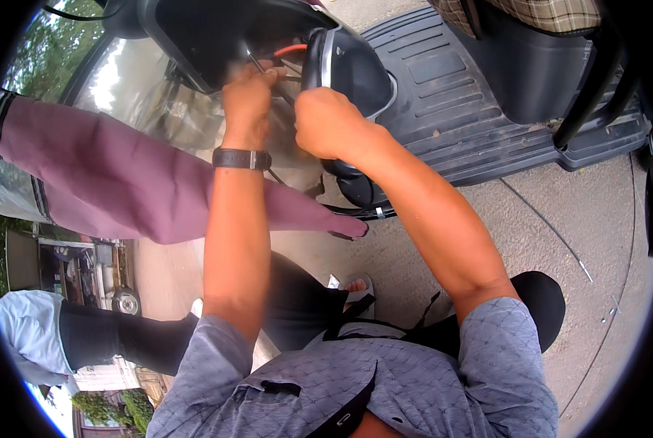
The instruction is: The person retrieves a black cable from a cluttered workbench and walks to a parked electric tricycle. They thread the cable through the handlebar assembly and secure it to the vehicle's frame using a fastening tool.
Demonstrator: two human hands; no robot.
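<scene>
**Bright daylight, heavy fisheye bend**

Daylight is strong and even, with soft shadows on the concrete ground (604, 219). Glare washes out the shiny silver panel (122, 80) at upper left. The left hand (247, 102) is slightly motion-blurred. Straight edges curve toward the rim, and black vignette fills the corners.

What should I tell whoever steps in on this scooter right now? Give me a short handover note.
Left hand: closed around thin cables at the opened front of the scooter, with a dark watch on the wrist.
Right hand: gripping the edge of the black front panel.
An orange cable shows inside the opening. The grey footboard lies to the right, and a loose thin cable lies on the concrete.
Done: panel is pulled open, wiring exposed.
Left: cables are still in hand, panel not closed.
</scene>
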